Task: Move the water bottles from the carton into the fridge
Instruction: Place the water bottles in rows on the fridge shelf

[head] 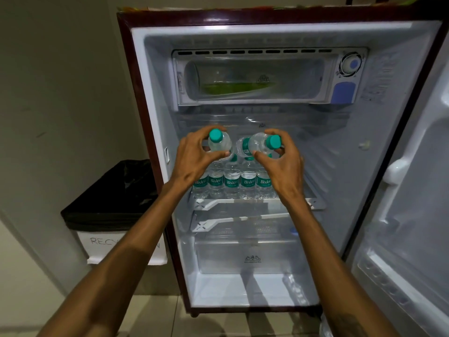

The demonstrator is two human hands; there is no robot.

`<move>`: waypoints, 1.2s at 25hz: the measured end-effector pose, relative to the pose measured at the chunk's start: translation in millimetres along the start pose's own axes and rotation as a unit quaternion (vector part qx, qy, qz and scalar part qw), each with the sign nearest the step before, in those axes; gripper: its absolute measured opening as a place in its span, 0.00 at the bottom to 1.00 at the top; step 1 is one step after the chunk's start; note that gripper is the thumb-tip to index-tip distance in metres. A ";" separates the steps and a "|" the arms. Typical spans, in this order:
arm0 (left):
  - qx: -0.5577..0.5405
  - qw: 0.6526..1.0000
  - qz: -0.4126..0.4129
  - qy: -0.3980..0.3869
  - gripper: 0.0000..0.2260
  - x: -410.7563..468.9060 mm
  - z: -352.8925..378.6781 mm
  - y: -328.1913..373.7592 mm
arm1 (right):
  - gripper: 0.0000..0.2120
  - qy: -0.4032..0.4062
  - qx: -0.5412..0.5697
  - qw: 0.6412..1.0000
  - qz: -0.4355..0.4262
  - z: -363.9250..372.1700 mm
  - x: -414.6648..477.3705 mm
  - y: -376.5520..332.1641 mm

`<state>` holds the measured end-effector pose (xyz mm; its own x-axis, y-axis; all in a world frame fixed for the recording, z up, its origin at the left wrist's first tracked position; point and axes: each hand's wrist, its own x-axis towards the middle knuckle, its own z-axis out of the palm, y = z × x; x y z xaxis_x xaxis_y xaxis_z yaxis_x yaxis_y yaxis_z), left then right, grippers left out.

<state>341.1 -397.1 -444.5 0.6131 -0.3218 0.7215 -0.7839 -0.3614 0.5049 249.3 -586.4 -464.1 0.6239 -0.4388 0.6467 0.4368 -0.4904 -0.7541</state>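
The small fridge [158,69] stands open in front of me. Several clear water bottles [232,178] with teal labels and caps stand in a row on its middle shelf [257,201]. My left hand [194,159] grips one water bottle [220,143] by its shoulder, held roughly upright above the row. In my right hand [281,161] is a second bottle [257,143], tilted with its teal cap pointing right. Both hands hover just above the shelved bottles, inside the fridge opening. No carton is in view.
The fridge door [413,190] is swung open on the right. A freezer box [255,79] sits at the top, a lower shelf [243,221] and clear crisper drawer [250,256] below. A bin with a black liner [114,198] stands left of the fridge against the wall.
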 end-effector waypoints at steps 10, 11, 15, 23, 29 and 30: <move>-0.054 0.994 0.031 0.095 0.24 -5.2 45.8 -45.6 | 0.19 0.040 -0.064 0.992 -0.104 34.4 24.5 47.5; -0.043 0.994 0.032 0.091 0.24 -1.5 49.3 -49.9 | 0.19 0.036 -0.083 0.990 -0.111 38.1 27.7 51.4; -0.024 0.997 0.022 0.063 0.24 17.9 60.6 -63.9 | 0.18 0.020 -0.155 0.977 -0.146 53.5 44.0 66.8; -0.023 0.998 -0.052 -0.027 0.24 49.6 72.0 -76.7 | 0.20 -0.059 -0.297 0.940 -0.155 66.9 72.3 89.3; -0.016 0.982 -0.157 -0.103 0.26 81.4 90.6 -82.4 | 0.18 -0.106 -0.327 0.937 -0.064 80.6 98.1 99.7; -0.011 0.979 -0.168 -0.114 0.26 85.8 94.0 -84.0 | 0.19 -0.131 -0.329 0.935 -0.032 81.9 104.4 103.3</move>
<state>468.8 -476.6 -469.6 0.8405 -0.3758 0.3903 -0.5350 -0.4614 0.7077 412.6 -621.2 -483.8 0.7850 -0.2357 0.5729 0.0397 -0.9038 -0.4261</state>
